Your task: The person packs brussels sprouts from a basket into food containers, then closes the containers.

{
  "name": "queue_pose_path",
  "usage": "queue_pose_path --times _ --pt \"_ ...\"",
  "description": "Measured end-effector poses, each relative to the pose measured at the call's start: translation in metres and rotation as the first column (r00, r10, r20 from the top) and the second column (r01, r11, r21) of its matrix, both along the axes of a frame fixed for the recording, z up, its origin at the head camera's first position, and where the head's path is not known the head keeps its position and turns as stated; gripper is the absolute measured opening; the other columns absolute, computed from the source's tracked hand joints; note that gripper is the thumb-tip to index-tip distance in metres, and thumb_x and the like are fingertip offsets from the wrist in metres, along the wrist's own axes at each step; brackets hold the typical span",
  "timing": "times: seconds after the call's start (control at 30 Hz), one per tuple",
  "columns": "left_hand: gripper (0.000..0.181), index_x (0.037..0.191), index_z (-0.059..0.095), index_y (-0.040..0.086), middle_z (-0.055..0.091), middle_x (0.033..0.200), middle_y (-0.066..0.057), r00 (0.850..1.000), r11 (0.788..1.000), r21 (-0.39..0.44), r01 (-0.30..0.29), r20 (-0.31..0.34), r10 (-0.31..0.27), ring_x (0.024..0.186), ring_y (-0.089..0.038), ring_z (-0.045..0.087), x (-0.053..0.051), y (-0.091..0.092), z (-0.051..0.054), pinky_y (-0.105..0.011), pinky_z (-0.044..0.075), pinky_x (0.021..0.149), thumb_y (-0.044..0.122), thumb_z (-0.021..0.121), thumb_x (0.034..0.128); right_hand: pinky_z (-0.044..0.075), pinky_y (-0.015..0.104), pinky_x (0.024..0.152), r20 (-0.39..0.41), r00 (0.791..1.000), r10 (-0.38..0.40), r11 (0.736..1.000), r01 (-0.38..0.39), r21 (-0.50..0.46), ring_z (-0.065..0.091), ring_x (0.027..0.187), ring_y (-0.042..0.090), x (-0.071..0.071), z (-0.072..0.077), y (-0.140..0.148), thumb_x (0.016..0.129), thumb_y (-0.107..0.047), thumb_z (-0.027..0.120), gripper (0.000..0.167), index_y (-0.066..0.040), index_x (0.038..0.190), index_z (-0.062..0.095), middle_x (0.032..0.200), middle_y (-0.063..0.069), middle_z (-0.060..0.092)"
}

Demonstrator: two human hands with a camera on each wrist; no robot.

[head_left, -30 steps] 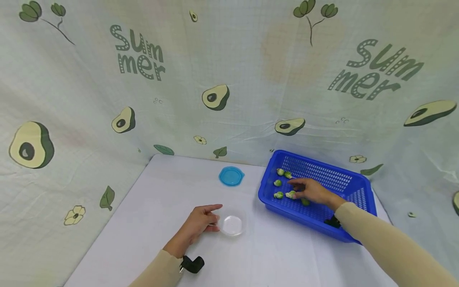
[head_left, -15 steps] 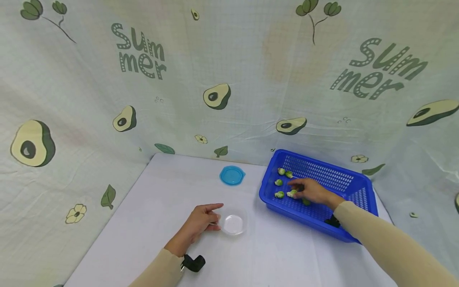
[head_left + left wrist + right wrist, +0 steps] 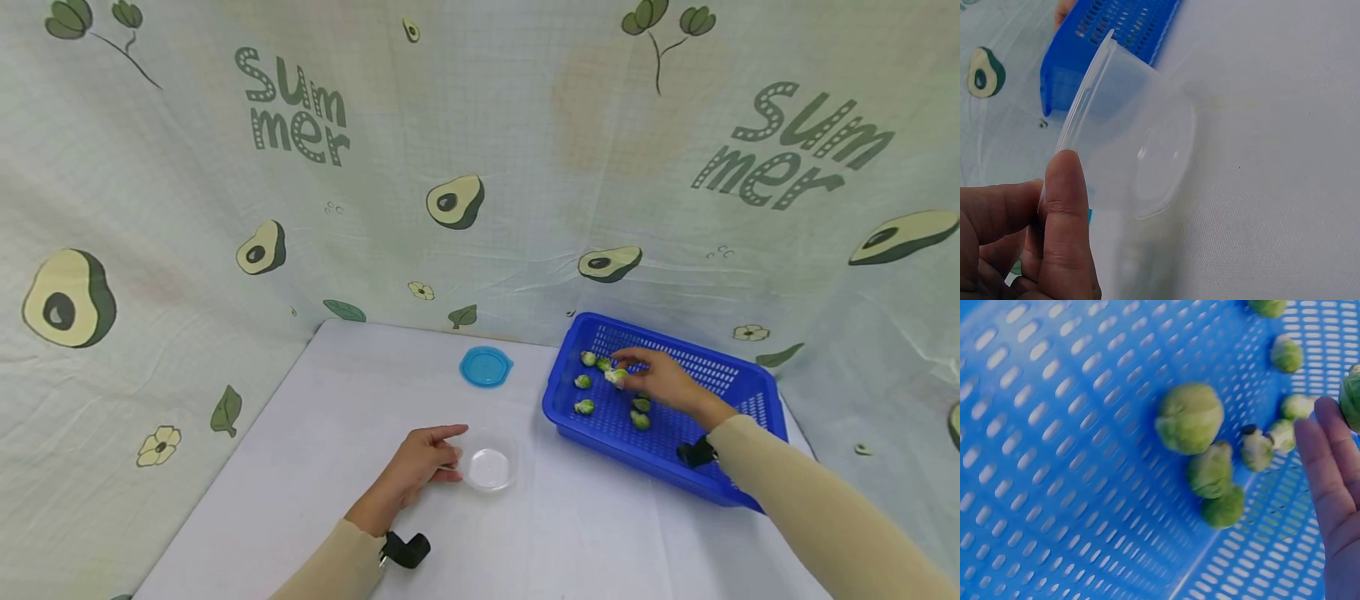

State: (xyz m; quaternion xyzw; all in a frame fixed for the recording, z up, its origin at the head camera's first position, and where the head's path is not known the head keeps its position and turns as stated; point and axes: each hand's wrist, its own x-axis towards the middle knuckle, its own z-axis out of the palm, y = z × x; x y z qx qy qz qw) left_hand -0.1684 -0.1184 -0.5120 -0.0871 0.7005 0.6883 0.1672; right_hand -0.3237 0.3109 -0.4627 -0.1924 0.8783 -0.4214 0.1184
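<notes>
While our left hand pinches the clear tub, our right hand now sits farther back over the blue basket, gripping a sprout: pick looks secure.

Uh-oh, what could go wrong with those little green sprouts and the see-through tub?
The sprout in the right hand is roundish and held near the fingertips, so it might slip and roll about in the blue basket. Also, the left hand pinches the clear tub only at one side, so a tug or bump could tip it.
</notes>
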Motion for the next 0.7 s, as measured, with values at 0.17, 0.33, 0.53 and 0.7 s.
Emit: queue_pose_path --times 0.17,0.33,0.53,0.7 --pt "0.051 0.145 0.063 0.003 0.056 0.089 -0.008 1.000 1.000 -0.004 -0.004 0.000 0.004 0.076 -0.018 0.061 0.002 0.001 0.002 -0.032 0.067 0.071 -0.003 0.067 0.0939 0.064 0.053 0.090 -0.008 0.999 -0.031 0.999 0.032 0.034 0.072 0.110 0.035 0.007 0.011 -0.004 0.100 -0.014 0.072 0.044 0.004 0.139 0.062 0.134 0.027 0.066" --pt "0.051 0.145 0.064 0.004 0.056 0.089 -0.008 1.000 1.000 -0.007 -0.004 0.004 0.004 0.075 -0.018 0.061 0.001 0.001 0.002 -0.032 0.067 0.071 -0.003 0.067 0.0941 0.064 0.048 0.089 -0.005 0.999 -0.049 0.998 0.049 0.046 0.074 0.106 0.035 0.012 0.021 -0.005 0.100 -0.017 0.073 0.042 0.000 0.137 0.065 0.128 0.024 0.070" --pt "0.052 0.145 0.064 0.004 0.056 0.088 -0.008 1.000 1.000 -0.002 -0.001 -0.002 0.001 0.076 -0.017 0.061 0.001 0.001 0.002 -0.031 0.067 0.071 -0.003 0.067 0.0932 0.066 0.041 0.088 0.034 0.998 -0.059 0.998 0.060 -0.019 0.074 0.109 0.035 0.017 0.033 -0.004 0.101 -0.020 0.073 0.046 0.001 0.140 0.060 0.144 0.029 0.057" --pt "0.053 0.145 0.062 0.002 0.056 0.087 -0.007 1.000 1.000 0.001 0.000 -0.008 0.000 0.076 -0.018 0.061 0.002 0.001 0.002 -0.031 0.067 0.071 -0.004 0.066 0.0930 0.065 0.035 0.085 0.000 0.997 -0.075 0.997 0.075 -0.014 0.074 0.104 0.022 0.023 0.043 -0.003 0.101 -0.027 0.074 0.045 -0.004 0.138 0.063 0.142 0.024 0.061"
